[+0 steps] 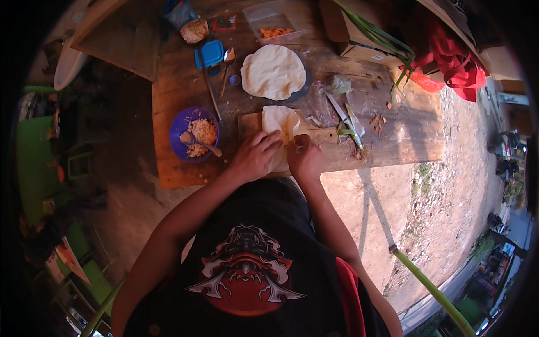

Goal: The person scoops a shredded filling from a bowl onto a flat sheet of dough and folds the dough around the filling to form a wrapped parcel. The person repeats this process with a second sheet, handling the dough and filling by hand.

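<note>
A thin pale dough wrapper (pixel 279 117) lies on the wooden cutting board (pixel 324 135) at the table's near edge, with some filling partly visible on it. On its left side, the fingers of my left hand (pixel 257 156) press together on the wrapper's edge. My right hand (pixel 306 159) is closed, pinching the wrapper's right side; the fingertips are partly hidden. Beyond the board, a pile of round wrappers (pixel 273 72) rests on a dark plate (pixel 306 90). To the left, a purple bowl (pixel 176 121) holds crumbly filling (pixel 203 130) and a spoon (pixel 209 147).
A knife (pixel 338 108) and cut green stalks (pixel 349 131) lie on the right. Farther back are a clear container (pixel 264 16) with orange pieces, a blue lid (pixel 210 54), a long-handled ladle (pixel 209 84), a spoon (pixel 227 64), a cardboard box (pixel 365 51) and a red bag (pixel 455 64).
</note>
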A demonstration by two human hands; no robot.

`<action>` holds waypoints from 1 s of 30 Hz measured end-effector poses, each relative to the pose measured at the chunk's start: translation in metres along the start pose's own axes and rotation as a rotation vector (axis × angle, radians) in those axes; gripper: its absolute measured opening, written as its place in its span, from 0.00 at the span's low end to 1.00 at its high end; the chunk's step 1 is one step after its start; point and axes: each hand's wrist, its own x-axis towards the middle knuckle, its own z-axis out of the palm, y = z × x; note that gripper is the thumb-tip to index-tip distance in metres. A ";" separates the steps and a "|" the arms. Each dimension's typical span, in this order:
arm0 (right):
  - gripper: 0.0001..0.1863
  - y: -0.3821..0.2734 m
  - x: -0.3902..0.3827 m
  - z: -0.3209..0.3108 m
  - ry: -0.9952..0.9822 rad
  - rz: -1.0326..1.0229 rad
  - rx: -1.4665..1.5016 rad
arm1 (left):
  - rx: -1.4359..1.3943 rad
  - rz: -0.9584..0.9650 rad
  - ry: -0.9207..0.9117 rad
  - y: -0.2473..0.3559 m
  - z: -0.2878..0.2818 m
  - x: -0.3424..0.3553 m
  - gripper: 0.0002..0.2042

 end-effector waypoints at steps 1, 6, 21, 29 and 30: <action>0.13 -0.002 -0.001 0.002 -0.008 -0.015 0.010 | -0.017 0.006 0.012 0.000 -0.002 0.000 0.23; 0.17 -0.008 -0.005 0.013 0.003 -0.079 0.070 | -0.124 0.001 0.086 -0.001 -0.004 0.001 0.20; 0.15 -0.020 -0.010 0.032 -0.033 -0.144 0.166 | -0.515 -0.219 0.303 -0.002 -0.005 -0.005 0.14; 0.14 -0.019 -0.011 0.039 -0.055 -0.161 0.230 | -0.813 -0.510 0.424 0.003 0.001 0.005 0.18; 0.14 -0.019 -0.010 0.040 -0.057 -0.168 0.234 | -0.781 -0.548 0.415 0.001 0.002 0.007 0.19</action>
